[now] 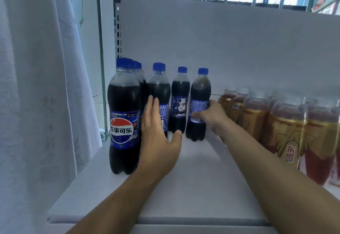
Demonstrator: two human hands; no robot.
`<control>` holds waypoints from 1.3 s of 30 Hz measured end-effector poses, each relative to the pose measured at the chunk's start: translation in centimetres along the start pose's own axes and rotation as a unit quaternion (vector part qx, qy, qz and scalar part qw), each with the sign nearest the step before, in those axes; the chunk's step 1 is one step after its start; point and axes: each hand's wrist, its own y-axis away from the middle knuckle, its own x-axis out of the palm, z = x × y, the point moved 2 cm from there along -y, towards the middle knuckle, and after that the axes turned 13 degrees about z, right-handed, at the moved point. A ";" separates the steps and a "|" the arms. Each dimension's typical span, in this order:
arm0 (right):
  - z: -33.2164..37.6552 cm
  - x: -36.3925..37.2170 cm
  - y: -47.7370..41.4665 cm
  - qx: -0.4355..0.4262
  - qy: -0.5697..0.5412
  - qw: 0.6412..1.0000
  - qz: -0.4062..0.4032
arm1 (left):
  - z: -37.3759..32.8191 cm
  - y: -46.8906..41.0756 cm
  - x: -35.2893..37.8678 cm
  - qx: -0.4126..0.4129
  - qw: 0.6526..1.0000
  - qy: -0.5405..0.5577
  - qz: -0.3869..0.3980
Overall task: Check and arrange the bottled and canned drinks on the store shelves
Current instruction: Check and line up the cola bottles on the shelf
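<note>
Three loose colas stand upright near the back of the shelf (193,178), to the right of a tight row (123,123) of the same drink that runs from front to back at the left edge. The right hand (211,116) grasps the rightmost cola (200,92) at the label. It comes from the bottle's right side, with the thumb across the front and the fingers curled round behind. This bottle is vertical, its base on the shelf as far as I can tell, and it stands just beside the gold bottles (287,128) that fill the right part of the shelf.

The left hand (158,138) holds nothing. Its fingers are straight and together and the thumb is spread to the right. It is in front of the left cola (159,88) and just beside the front bottle of the row; whether it touches either one I cannot tell. The middle cola (179,103) stands free between both hands.

I judge that the loose bottles are to be closed up toward the row. For this the gripped bottle must travel left, kept upright, and the free space is on its left, the side away from the grasping palm. The left hand is nearer to the left cola and could guide it.
</note>
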 end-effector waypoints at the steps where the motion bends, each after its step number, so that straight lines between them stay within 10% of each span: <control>1: 0.0 0.1 -0.8 0.004 0.011 1.000 -0.005 | 0.0 0.0 0.0 0.004 1.000 0.000 -0.003; 16: -0.7 1.6 -3.1 0.043 0.058 0.995 -0.073 | 0.4 0.1 0.0 0.016 1.000 -0.016 0.001; 20: 1.5 1.6 0.8 -0.102 0.021 0.974 -0.203 | 0.2 0.2 0.0 0.014 1.000 -0.004 0.005; 26: 6.4 4.5 4.6 -0.208 -0.056 0.976 0.026 | 0.0 0.3 -0.1 -0.025 0.999 0.040 -0.008; 39: 3.3 2.5 4.5 -0.212 -0.258 0.941 0.062 | 0.2 0.1 0.4 0.020 0.997 0.053 0.045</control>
